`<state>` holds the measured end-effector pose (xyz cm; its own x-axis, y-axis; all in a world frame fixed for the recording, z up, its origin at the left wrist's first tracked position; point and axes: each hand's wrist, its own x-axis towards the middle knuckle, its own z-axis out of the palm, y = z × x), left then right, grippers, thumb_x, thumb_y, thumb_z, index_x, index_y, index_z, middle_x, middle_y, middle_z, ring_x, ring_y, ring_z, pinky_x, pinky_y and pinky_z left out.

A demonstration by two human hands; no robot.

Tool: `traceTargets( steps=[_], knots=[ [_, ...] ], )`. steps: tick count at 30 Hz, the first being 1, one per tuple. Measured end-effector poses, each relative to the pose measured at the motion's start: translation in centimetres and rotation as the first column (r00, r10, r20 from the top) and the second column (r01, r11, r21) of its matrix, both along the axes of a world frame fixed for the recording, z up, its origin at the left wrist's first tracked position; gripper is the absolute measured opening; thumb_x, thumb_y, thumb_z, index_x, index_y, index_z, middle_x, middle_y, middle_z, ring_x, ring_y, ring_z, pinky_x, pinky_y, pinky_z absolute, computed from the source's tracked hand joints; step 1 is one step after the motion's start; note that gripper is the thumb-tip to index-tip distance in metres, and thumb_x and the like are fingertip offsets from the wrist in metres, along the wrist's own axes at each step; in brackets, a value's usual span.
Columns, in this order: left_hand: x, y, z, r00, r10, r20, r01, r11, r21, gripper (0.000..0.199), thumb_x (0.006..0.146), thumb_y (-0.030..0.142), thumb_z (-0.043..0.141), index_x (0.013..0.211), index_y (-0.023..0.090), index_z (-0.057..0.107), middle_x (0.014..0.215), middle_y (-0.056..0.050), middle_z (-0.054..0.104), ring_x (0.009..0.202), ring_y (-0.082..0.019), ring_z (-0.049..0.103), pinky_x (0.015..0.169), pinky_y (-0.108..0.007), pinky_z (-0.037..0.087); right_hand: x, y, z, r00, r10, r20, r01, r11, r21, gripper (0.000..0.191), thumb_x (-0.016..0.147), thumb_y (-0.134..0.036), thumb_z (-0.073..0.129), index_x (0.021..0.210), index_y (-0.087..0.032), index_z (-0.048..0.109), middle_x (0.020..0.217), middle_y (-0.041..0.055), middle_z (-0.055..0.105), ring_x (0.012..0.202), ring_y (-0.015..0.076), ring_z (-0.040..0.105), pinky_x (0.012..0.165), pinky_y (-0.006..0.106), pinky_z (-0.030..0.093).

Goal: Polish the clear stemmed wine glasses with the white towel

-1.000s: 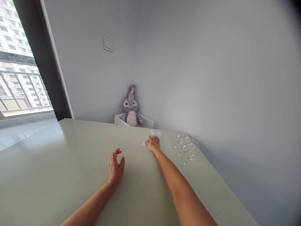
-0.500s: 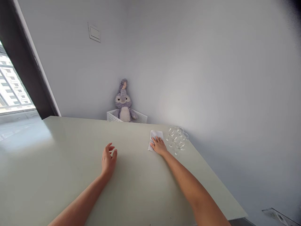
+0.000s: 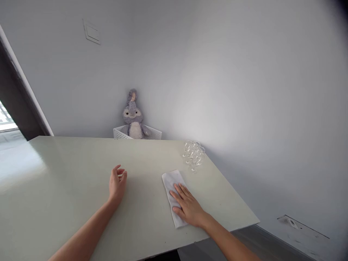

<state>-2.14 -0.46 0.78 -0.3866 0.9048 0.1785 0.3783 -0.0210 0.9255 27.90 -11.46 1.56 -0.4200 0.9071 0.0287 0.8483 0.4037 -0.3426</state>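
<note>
A folded white cloth (image 3: 172,180) lies flat on the pale table (image 3: 144,210), fairly close to its front edge. My right hand (image 3: 189,208) rests palm down on the cloth with its fingers spread. My left hand (image 3: 117,185) is at the middle of the table, left of the cloth, its fingers loosely curled and apart with nothing between them. Beyond the cloth, near the table's right edge, several clear stemmed glasses (image 3: 194,153) stand close together.
A purple plush toy (image 3: 135,128) sits in a white perforated basket (image 3: 156,135) behind the table's far edge. Grey walls meet behind it. The table's right edge runs beside the glasses, and dark floor shows below the front edge.
My right hand and the cloth have moved toward me, away from the glasses. More of the cloth shows. The view has turned slightly right; my left hand keeps its pose.
</note>
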Motion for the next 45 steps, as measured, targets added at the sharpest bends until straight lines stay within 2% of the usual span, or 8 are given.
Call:
traceTargets(
  steps=[6, 8, 10, 13, 20, 29, 39, 45],
  knots=[
    [0.1, 0.1, -0.1, 1.000, -0.006, -0.003, 0.006, 1.000, -0.004, 0.044, 0.076, 0.039, 0.044, 0.117, 0.024, 0.040, 0.099, -0.004, 0.055, 0.077, -0.016, 0.054, 0.068, -0.032, 0.044, 1.4, -1.6, 0.2, 0.866, -0.062, -0.497, 0.028, 0.997, -0.076, 0.034, 0.084, -0.043, 0.045, 0.110, -0.026, 0.060, 0.128, 0.0048, 0.049, 0.121, 0.0232, 0.040, 0.100, 0.040, 0.031],
    [0.1, 0.2, -0.2, 1.000, -0.010, -0.012, 0.010, 1.000, -0.014, 0.043, 0.076, 0.039, 0.044, 0.117, 0.025, 0.040, 0.099, -0.004, 0.055, 0.077, -0.016, 0.055, 0.068, -0.032, 0.044, 2.9, 0.3, -0.6, 0.638, -0.309, -0.705, 0.328, 0.938, -0.115, 0.033, 0.083, -0.041, 0.044, 0.103, -0.020, 0.061, 0.109, 0.0093, 0.061, 0.100, 0.0224, 0.057, 0.087, 0.038, 0.043],
    [0.1, 0.3, -0.3, 1.000, -0.009, -0.020, 0.008, 1.000, -0.020, 0.043, 0.076, 0.040, 0.044, 0.116, 0.025, 0.040, 0.099, -0.003, 0.056, 0.077, -0.016, 0.055, 0.068, -0.031, 0.044, 4.7, 3.1, -1.2, 0.341, -0.493, -0.801, 0.607, 0.765, -0.213, 0.039, 0.077, -0.041, 0.051, 0.106, -0.017, 0.056, 0.087, 0.0075, 0.065, 0.075, 0.0199, 0.062, 0.076, 0.037, 0.048],
    [-0.1, 0.4, -0.5, 1.000, 0.000, -0.019, 0.000, 1.000, -0.027, 0.042, 0.076, 0.040, 0.044, 0.115, 0.025, 0.041, 0.098, -0.003, 0.056, 0.079, -0.016, 0.055, 0.068, -0.031, 0.044, 6.8, 7.6, -1.6, 0.061, -0.520, -0.852, 0.674, 0.651, -0.349, 0.041, 0.059, -0.037, 0.064, 0.094, -0.017, 0.056, 0.079, 0.0032, 0.063, 0.062, 0.0163, 0.060, 0.064, 0.032, 0.050],
    [-0.2, 0.8, -0.8, 0.995, -0.053, -0.084, 0.053, 0.999, -0.002, 0.031, 0.076, 0.036, 0.043, 0.102, 0.022, 0.052, 0.102, -0.005, 0.053, 0.089, -0.019, 0.054, 0.076, -0.033, 0.045, 5.0, 12.2, -1.9, 0.103, -0.492, -0.864, 0.599, 0.725, -0.341, 0.024, 0.053, -0.035, 0.066, 0.057, -0.016, 0.051, 0.052, -0.0034, 0.053, 0.043, 0.0084, 0.046, 0.045, 0.023, 0.040],
    [0.0, 0.9, -0.8, 0.982, -0.129, -0.140, 0.127, 0.992, -0.027, 0.024, 0.075, 0.034, 0.043, 0.091, 0.024, 0.058, 0.104, -0.004, 0.052, 0.088, -0.019, 0.055, 0.073, -0.032, 0.044, -3.1, 13.7, -2.7, 0.217, -0.479, -0.851, 0.443, 0.825, -0.352, 0.020, 0.055, -0.027, 0.060, 0.071, -0.014, 0.061, 0.069, 0.0020, 0.062, 0.051, 0.0120, 0.056, 0.051, 0.025, 0.047],
    [0.3, 1.1, -0.8, 0.973, -0.148, -0.177, 0.141, 0.988, -0.056, 0.021, 0.076, 0.031, 0.043, 0.089, 0.024, 0.058, 0.102, -0.004, 0.054, 0.087, -0.018, 0.055, 0.069, -0.029, 0.044, 2.2, 15.7, -2.6, -0.052, -0.514, -0.856, 0.727, 0.569, -0.386, 0.047, 0.060, -0.025, 0.049, 0.107, -0.020, 0.044, 0.104, 0.0070, 0.054, 0.059, 0.0098, 0.057, 0.058, 0.025, 0.049],
    [0.3, 1.1, -0.7, 0.968, -0.172, -0.183, 0.161, 0.984, -0.074, 0.021, 0.077, 0.029, 0.042, 0.090, 0.024, 0.057, 0.103, -0.003, 0.055, 0.090, -0.018, 0.054, 0.073, -0.030, 0.044, 1.4, 18.0, -2.3, -0.053, -0.510, -0.859, 0.637, 0.645, -0.423, 0.026, 0.055, -0.019, 0.052, 0.080, -0.020, 0.046, 0.072, -0.0038, 0.052, 0.056, 0.0099, 0.056, 0.050, 0.021, 0.047]
  ],
)
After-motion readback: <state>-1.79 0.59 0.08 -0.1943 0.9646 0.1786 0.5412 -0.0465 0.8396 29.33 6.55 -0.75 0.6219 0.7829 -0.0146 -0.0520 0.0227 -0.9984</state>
